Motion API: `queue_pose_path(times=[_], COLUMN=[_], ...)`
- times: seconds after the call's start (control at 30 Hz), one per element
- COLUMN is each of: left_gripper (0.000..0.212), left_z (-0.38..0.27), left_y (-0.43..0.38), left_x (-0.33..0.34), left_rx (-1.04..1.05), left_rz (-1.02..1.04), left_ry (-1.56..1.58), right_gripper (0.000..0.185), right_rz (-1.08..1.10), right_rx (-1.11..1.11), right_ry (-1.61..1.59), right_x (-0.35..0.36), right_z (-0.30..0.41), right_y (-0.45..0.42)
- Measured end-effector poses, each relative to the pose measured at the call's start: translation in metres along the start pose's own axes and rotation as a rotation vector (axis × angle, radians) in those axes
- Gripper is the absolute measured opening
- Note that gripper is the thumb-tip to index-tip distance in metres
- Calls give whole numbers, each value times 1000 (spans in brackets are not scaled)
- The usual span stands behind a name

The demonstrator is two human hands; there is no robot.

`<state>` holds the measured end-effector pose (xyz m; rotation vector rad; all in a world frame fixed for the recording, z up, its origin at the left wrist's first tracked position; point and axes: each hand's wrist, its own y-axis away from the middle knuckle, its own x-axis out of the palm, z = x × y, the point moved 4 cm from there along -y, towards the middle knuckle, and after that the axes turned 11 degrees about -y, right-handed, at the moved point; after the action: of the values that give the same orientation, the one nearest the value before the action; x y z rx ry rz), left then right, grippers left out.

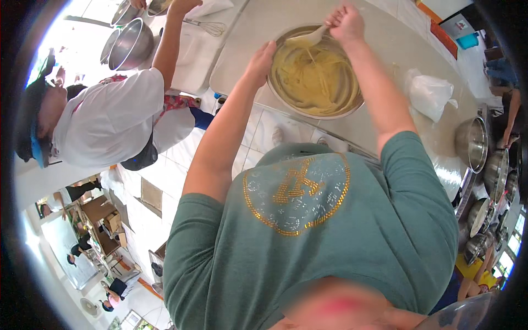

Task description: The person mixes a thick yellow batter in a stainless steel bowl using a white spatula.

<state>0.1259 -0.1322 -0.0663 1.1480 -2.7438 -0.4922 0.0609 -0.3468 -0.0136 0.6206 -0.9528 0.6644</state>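
A wide stainless steel mixing bowl stands on the table before me, with thick yellow batter smeared up its inner walls. My left hand grips the bowl's left rim. In my right hand, held above the far right rim, is the handle of a pale spatula. Its batter-coated blade hangs over the far part of the bowl. A thin strand of batter runs down from the blade. My right hand is slightly blurred.
A clear plastic bag lies right of the bowl on the table. Steel bowls line the right side. At left, a person in a white shirt works at another table with steel bowls and a wire whisk.
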Motion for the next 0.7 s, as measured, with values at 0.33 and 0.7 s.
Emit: queue_pose_path(times=[0.33,0.7], left_gripper=[54,45], left_z=[3,3], left_y=[-22,-51], left_x=[-6,-16], left_rx=[34,3], left_rz=[89,118], left_ry=[-149,-451], right_gripper=[34,36], right_rz=[550,324], right_rx=[318,293], right_ry=[879,586], right_x=[11,-7], right_z=[-33,-80], right_y=[93,60])
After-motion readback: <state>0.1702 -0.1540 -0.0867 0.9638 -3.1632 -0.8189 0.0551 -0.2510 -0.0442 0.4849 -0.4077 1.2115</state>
